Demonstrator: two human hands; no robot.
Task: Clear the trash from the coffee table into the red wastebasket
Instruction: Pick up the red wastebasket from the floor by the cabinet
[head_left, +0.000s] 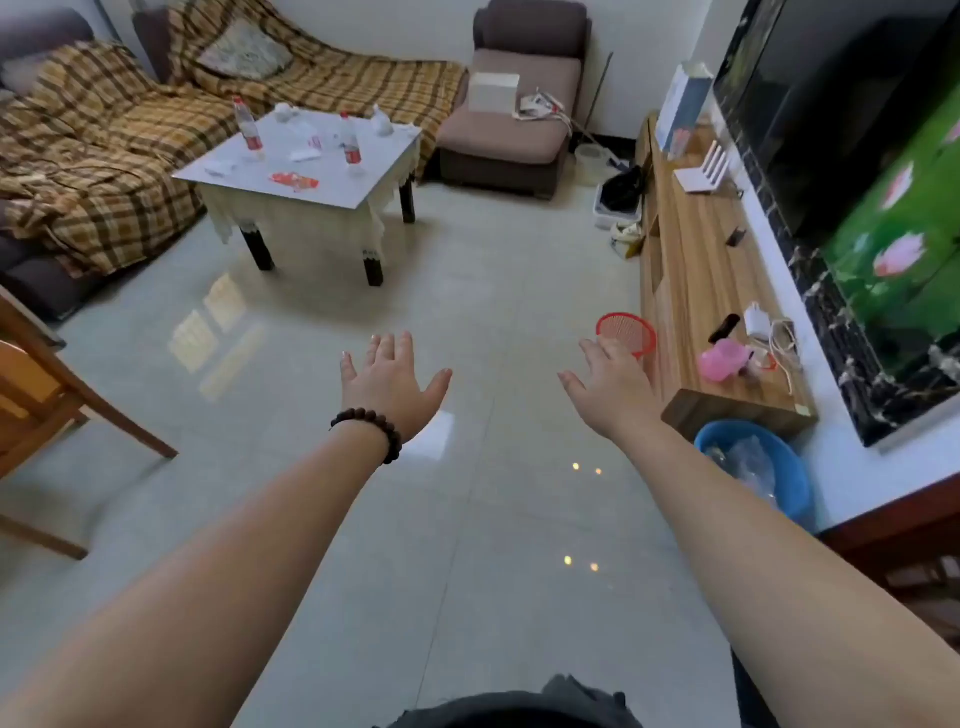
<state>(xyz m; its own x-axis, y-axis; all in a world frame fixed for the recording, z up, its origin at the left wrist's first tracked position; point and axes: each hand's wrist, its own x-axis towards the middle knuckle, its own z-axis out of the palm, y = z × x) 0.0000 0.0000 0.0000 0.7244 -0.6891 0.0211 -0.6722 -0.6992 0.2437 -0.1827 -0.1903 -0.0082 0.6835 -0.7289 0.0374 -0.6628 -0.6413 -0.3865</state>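
Note:
The white coffee table (332, 195) stands far ahead by the sofa. On it are two plastic bottles (248, 127) (350, 145), crumpled tissues (382, 122), paper scraps (221, 167) and a red wrapper (293, 181). The red wastebasket (626, 332) sits on the floor beside the TV cabinet. My left hand (389, 382) is stretched out over the floor, fingers spread, empty. My right hand (608, 384) is also spread and empty, its fingertips overlapping the wastebasket's near rim in the view.
A plaid-covered sofa (104, 145) runs along the left and back. A brown armchair (514, 114) stands behind the table. The wooden TV cabinet (696, 291) lines the right wall, a blue basin (758, 467) at its near end. A wooden chair (47, 405) is at left.

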